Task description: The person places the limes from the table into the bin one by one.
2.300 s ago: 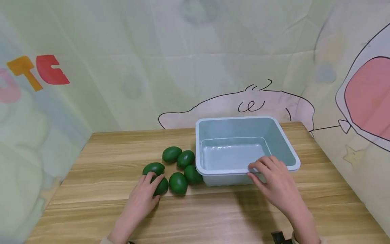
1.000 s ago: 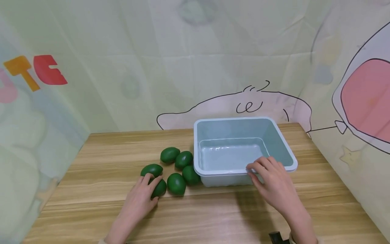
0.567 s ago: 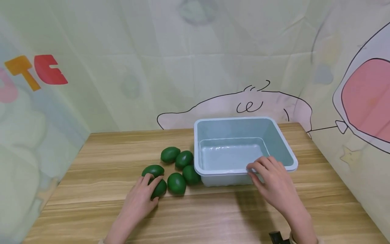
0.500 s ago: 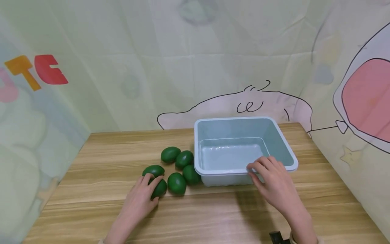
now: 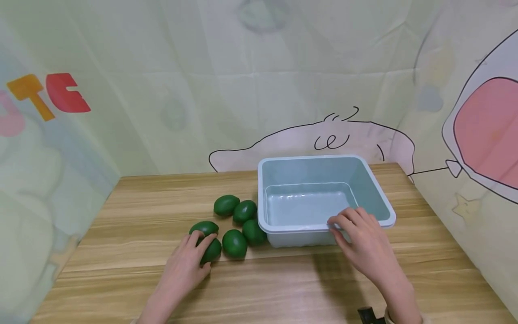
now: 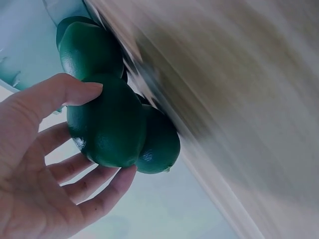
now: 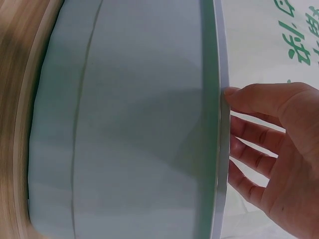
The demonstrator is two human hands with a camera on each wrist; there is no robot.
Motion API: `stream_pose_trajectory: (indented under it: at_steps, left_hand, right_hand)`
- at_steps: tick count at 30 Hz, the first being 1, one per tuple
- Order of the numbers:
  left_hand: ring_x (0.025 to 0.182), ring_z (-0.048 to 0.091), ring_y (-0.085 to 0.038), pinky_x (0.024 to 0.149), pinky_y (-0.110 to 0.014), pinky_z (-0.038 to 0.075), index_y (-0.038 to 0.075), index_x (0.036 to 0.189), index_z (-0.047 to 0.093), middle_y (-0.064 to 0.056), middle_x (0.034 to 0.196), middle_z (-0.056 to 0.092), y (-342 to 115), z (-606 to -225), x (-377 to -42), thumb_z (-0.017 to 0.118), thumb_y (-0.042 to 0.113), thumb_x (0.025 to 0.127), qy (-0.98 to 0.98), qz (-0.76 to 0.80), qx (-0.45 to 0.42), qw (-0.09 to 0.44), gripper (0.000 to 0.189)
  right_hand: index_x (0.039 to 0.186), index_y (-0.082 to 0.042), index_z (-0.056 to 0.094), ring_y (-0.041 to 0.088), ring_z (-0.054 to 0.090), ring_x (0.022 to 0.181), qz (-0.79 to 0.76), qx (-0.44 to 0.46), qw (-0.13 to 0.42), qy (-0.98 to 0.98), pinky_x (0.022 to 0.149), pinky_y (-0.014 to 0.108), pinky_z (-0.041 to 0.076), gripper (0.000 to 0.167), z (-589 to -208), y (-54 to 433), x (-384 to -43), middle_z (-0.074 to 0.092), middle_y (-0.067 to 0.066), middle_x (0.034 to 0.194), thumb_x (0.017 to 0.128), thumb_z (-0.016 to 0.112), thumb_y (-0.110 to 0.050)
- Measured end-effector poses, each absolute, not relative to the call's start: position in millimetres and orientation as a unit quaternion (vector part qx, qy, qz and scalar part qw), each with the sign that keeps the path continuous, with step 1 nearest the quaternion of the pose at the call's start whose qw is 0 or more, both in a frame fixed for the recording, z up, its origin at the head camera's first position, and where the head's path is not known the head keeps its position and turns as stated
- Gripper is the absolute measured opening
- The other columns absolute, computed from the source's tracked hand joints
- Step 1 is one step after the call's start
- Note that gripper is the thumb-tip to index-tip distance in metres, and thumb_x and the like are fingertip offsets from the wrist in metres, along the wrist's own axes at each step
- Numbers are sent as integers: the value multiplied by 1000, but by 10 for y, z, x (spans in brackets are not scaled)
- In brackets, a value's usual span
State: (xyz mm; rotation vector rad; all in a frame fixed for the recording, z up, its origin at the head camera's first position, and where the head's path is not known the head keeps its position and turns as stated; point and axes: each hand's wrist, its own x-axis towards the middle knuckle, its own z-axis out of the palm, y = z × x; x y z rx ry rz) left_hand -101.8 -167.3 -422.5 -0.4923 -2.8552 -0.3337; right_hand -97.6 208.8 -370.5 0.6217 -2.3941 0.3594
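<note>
Pale green cartoon-printed cloth hangs behind and beside a wooden table (image 5: 283, 279), where both your hands are at work. Almost nothing has changed over the last couple of seconds: your hands and the objects sit where they were, and only the view has drifted slightly. This reads as a pause on a settled hold, with nothing lifted yet.

Your left hand (image 5: 184, 265) lies near the table's front edge, left of centre, fingers curled round one green avocado (image 5: 213, 249). From the left wrist view, the thumb presses its top and the fingers cup its underside, so the fruit sits firmly within the grasp while resting among the others. Five more green avocados (image 5: 236, 225) cluster just beyond and to the right of it, some touching each other, and the nearest one touches the bin's left wall.

Your right hand (image 5: 366, 245) holds the front rim of the light blue bin (image 5: 382, 204), near its front right corner, fingertips over the lip and thumb against the outer wall. That bin stands towards the table's back right, with nothing visible inside it.
</note>
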Motion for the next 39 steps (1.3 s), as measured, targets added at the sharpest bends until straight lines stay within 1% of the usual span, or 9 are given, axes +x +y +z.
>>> stream_pose_trajectory:
  at_steps: [8,16,24,32,39]
  left_hand:
    - [104,55,-33,74,-45,54,11,127,61,-15,116,57,-1656,-4189,-982,79,4,64,-971,-117,-168,125,66]
    - [102,55,-31,74,-44,54,11,126,62,-15,117,58,-1639,-4145,-957,78,4,63,-968,-113,-174,142,66]
    - [103,56,-31,77,-44,54,12,126,61,-15,118,58,-1616,-4092,-945,78,4,63,-965,-114,-180,150,66]
    - [104,56,-31,79,-44,53,12,127,61,-14,117,58,-1586,-4020,-932,77,4,63,-962,-110,-189,165,67]
    - [102,55,-30,81,-43,53,12,127,61,-14,116,58,-1557,-3976,-928,78,4,62,-959,-110,-194,176,68]
  right_hand:
    - [88,-16,69,15,52,82,138,235,313,-910,68,32,39,22,-3714,2086,-971,62,-6,86,72,79,-6]
    - [88,-16,69,15,52,81,136,233,310,-912,67,32,39,22,-3715,2086,-972,63,-6,86,72,79,-6]
    - [88,-15,69,14,51,80,135,234,310,-912,67,31,38,21,-3701,2086,-976,63,-6,86,72,79,-6]
    - [88,-15,69,14,50,79,134,234,309,-912,66,31,38,21,-3698,2085,-973,63,-6,85,72,79,-6]
    - [89,-15,69,15,52,81,135,236,311,-911,67,32,39,21,-3704,2088,-979,63,-6,86,72,79,-5]
